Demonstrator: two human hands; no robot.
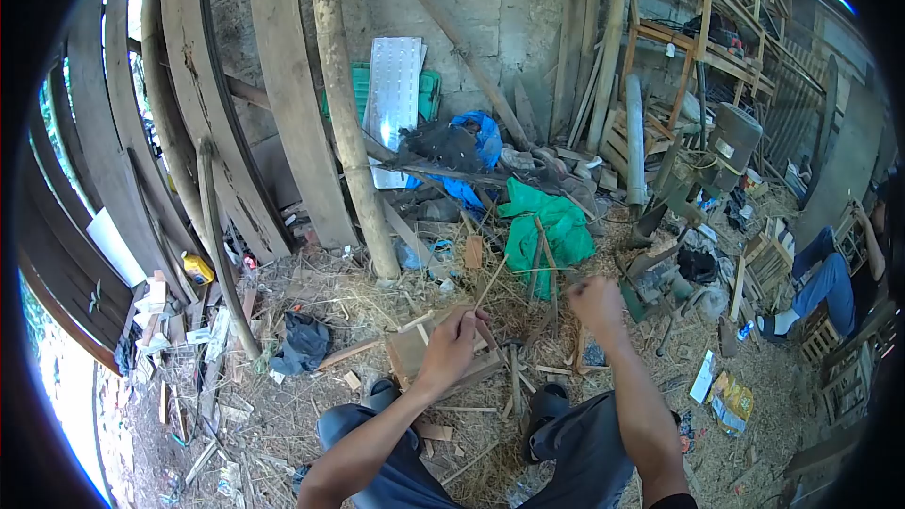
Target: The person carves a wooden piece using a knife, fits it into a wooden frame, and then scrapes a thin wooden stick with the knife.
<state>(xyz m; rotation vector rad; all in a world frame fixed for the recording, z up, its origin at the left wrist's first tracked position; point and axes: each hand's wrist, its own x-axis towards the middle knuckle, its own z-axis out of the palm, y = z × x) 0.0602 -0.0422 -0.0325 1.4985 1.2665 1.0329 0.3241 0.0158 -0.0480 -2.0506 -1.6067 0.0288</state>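
No readable text from where I stand. Yellow bottle (198, 270) by the plank wall: label markings, too small. Yellow packet (732, 403) on the floor: printed, wording not legible. Motor (735, 141): pale plate on its casing, characters unreadable. No brand, number or sign can be made out.

Daylight (66, 405) pours in beside upright wooden planks (193, 85) on our left; across the straw-littered floor (778, 396), we face a grey block wall (528, 28) and wooden rack (704, 14).
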